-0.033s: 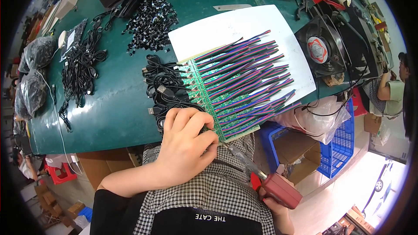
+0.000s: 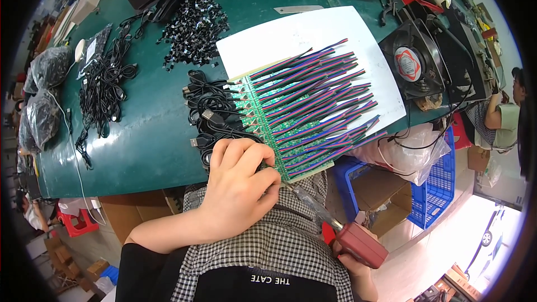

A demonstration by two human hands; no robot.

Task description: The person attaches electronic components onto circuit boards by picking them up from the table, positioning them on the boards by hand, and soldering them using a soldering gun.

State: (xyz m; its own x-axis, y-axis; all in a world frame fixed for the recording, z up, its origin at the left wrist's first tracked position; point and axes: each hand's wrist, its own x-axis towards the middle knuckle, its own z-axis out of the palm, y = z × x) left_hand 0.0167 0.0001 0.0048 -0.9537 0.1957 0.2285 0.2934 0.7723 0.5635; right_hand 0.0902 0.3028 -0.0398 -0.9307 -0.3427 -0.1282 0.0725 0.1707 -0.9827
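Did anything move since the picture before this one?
Nothing visibly changed. The left hand stays pressed on the near edge of the green circuit board strip with its striped wires, and the right hand still grips the red-handled soldering iron below the table edge. The black cables and the fan lie where they were.

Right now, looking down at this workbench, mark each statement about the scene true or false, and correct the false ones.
1. The left hand rests at the near end of the green circuit board. True.
2. The right hand holds a blue screwdriver. False: it grips a soldering iron with a red handle.
3. Striped wires lie over a white sheet. True.
4. The fan sits at the bench's left end. False: it is on the right.
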